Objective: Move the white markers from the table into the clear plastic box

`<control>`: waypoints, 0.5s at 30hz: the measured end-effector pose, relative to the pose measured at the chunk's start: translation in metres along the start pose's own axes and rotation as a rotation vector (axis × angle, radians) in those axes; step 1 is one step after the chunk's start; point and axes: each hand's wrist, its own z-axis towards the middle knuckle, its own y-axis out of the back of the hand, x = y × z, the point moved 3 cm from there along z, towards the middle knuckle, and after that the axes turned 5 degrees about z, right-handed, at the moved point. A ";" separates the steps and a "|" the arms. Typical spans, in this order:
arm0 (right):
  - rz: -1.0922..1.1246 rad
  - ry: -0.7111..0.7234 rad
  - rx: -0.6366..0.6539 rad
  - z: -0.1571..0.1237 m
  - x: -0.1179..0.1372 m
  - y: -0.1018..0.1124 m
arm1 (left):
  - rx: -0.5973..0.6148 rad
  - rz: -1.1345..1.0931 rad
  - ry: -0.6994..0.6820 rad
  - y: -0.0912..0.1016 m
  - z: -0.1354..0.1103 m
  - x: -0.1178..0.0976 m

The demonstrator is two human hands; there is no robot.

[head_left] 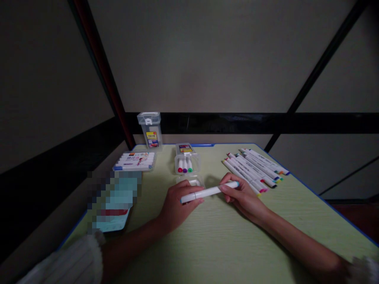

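White marker [209, 192] pinched at both ends, left hand [174, 205] and right hand [242, 199] closed on it.
Risk: a slip could knock the marker row [254, 169], centre-right.

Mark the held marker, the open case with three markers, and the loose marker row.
held marker [211, 191], head view, middle of the white barrel.
open case [185, 149], head view, labelled far end.
loose marker row [251, 169], head view, a white barrel mid-row.

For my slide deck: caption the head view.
Left hand and right hand hold a white marker at a green table.
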 end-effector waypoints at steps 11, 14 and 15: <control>-0.007 0.051 0.003 -0.002 0.002 0.000 | -0.010 0.003 0.025 -0.001 0.000 0.002; 0.004 0.037 0.012 -0.002 0.002 0.000 | -0.017 -0.001 0.028 0.000 0.001 0.002; 0.009 0.041 0.014 -0.002 0.002 0.000 | -0.016 0.001 0.028 0.000 0.001 0.002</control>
